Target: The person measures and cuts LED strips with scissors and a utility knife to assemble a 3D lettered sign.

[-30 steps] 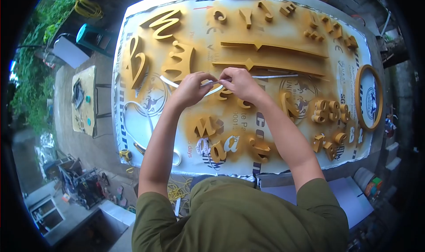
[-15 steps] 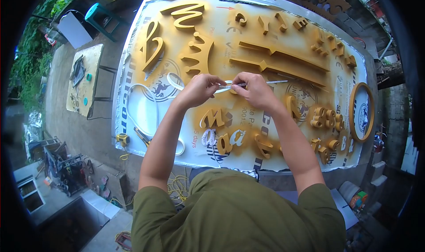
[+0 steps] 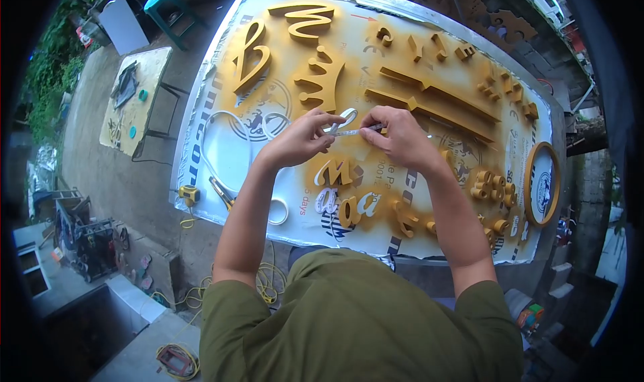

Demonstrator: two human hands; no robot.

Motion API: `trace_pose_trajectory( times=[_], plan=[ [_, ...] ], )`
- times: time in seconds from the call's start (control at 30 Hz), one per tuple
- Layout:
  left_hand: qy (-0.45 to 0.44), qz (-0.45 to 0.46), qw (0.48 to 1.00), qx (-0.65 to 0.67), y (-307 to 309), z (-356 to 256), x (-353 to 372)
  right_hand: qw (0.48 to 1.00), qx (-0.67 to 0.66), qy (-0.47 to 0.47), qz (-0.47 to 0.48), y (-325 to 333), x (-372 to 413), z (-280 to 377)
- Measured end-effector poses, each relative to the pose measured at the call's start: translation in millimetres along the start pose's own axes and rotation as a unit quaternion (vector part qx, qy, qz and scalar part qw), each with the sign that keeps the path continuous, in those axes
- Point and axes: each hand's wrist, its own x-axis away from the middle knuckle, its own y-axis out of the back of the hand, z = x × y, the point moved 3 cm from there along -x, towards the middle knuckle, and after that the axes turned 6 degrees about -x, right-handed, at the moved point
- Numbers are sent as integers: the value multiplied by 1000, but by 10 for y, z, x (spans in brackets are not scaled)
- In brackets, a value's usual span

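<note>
A narrow white flexible strip (image 3: pixel 347 133) is stretched between my two hands above the table, with small dark marks along it. My left hand (image 3: pixel 302 140) is closed on it in a pinch, and a white loop (image 3: pixel 348 117) curls up just past those fingers. Thumb and fingers of my right hand (image 3: pixel 397 137) pinch the strip's other side; something dark shows by these fingertips, too small to name. Long white coils (image 3: pixel 213 117) lie on the table left of my left hand. Gold-painted letters, among them a gold "M" (image 3: pixel 333 174), lie below my hands.
The printed white board (image 3: pixel 295 231) bears a gold crown (image 3: pixel 322 80), long gold bars (image 3: pixel 436 90) and a gold ring (image 3: pixel 530 201). Near my left forearm are a yellow tape measure (image 3: pixel 190 195), a plier-like tool (image 3: pixel 220 191) and a white roll (image 3: pixel 279 211). A small side table (image 3: pixel 151 80) stands left.
The strip's free end no longer sticks out right of my right hand, and a loop now rises by my left fingers. The whole view has shifted slightly, moving the table rightward.
</note>
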Motion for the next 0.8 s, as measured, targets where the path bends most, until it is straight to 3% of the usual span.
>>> trace_pose_trajectory(
  times=[0.2, 0.3, 0.47, 0.7, 0.8],
  plan=[
    [15, -16, 951, 310, 146, 79, 338, 998, 48, 32, 20, -88, -39, 550],
    [46, -76, 944, 318, 99, 165, 387, 994, 104, 27, 18, -157, -4, 848],
    [61, -174, 903, 388, 57, 198, 259, 993, 115, 2, -4, -230, 50, 750],
    [136, -118, 934, 310, 60, 576, -20, 993, 47, -107, -19, -161, 60, 701],
    [145, -104, 950, 254, 83, 610, -104, 995, 77, -65, -13, -123, 22, 633]
  ],
)
